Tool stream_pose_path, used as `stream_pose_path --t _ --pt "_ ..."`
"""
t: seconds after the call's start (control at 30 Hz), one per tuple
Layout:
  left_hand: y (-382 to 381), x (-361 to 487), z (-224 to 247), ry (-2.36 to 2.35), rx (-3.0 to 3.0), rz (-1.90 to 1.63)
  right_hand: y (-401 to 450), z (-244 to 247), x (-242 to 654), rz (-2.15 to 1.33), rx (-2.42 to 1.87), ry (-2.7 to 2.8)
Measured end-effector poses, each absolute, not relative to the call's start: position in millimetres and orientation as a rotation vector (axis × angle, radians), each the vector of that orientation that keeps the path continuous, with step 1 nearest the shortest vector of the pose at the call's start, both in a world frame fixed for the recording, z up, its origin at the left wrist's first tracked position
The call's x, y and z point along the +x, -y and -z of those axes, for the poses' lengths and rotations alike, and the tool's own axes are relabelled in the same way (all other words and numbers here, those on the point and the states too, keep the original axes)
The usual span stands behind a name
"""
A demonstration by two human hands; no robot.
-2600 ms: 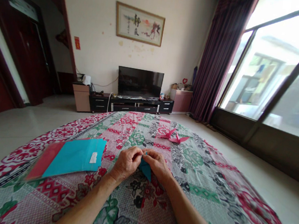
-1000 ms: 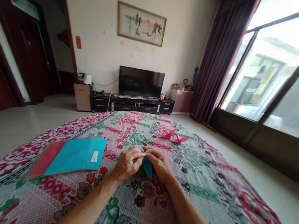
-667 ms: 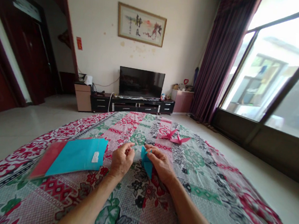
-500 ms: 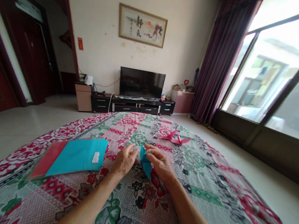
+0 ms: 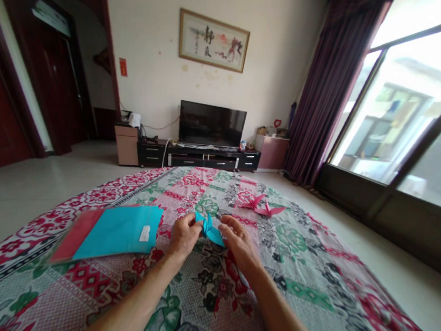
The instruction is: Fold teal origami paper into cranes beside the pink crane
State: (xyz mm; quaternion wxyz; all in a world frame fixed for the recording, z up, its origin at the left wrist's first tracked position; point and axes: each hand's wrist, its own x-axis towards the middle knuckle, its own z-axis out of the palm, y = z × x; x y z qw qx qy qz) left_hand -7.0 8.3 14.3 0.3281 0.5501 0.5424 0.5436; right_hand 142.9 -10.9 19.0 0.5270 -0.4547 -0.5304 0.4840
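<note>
A folded blue origami crane (image 5: 208, 229) is held just above the tablecloth in front of me. My left hand (image 5: 185, 234) pinches its left end between thumb and fingers. Close by on the other side is my right hand (image 5: 238, 237), fingers curved and a little apart, beside the crane's right wing. Whether its thumb touches that wing is hard to see. Two pink origami cranes (image 5: 266, 209) sit farther back, right of the middle.
Left of my hands lies a clear packet of blue paper (image 5: 117, 233) with a white label, overlapping red paper (image 5: 79, 235). A patterned tablecloth (image 5: 287, 311) covers the round table. Beyond stand a television (image 5: 211, 126) and a low cabinet (image 5: 189, 161).
The blue crane has turned from upright to lying flatter, with its wings spread. My left hand has taken hold of it, and the fingers of my right hand have come off it.
</note>
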Motion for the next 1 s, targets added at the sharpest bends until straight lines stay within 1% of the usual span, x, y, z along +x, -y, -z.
stream_pose_path --t 0.17,0.3,0.47,0.77,1.0 --pt "-9 -9 -10 -1.581 1.648 -1.502 9 -18 139 -1.059 -1.206 1.319" --pt "-7 -7 -10 -1.654 1.699 -1.501 7 -15 136 -1.071 -1.174 1.329" --pt "-10 -7 -7 -1.620 1.618 -1.488 5 -11 137 -1.146 -1.115 1.292" --pt "-15 -8 -1 -1.577 1.489 -1.463 2 -7 138 -1.116 -1.160 1.239" --pt "-11 -7 -6 -1.523 1.407 -1.455 1 -7 138 -1.101 -1.170 1.220"
